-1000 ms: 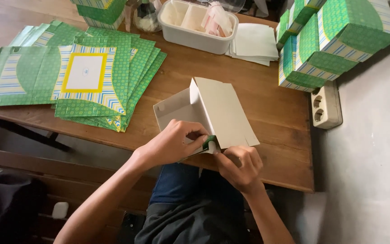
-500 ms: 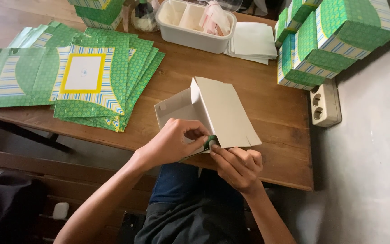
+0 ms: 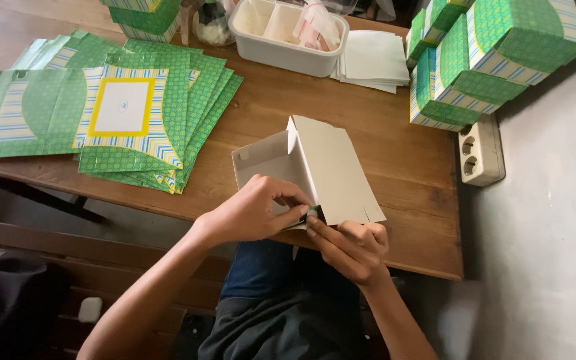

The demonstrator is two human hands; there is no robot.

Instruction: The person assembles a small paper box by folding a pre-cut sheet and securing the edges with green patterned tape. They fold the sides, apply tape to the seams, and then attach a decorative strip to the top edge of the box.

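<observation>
Half-folded carton (image 3: 315, 170) is held at the near edge of the worktop (image 3: 381, 133), plain inside facing up. Its near flap is pinched by the left hand (image 3: 255, 213); the same corner is gripped from below by the right hand (image 3: 351, 247). Flat green blanks (image 3: 128, 113) lie stacked to the left, finished boxes (image 3: 481, 60) far right.

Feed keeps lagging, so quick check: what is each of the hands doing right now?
Left hand: closed, pinching the near edge of the half-folded white cardboard box.
Right hand: fingers curled, gripping the same box's lower corner from below.
</observation>
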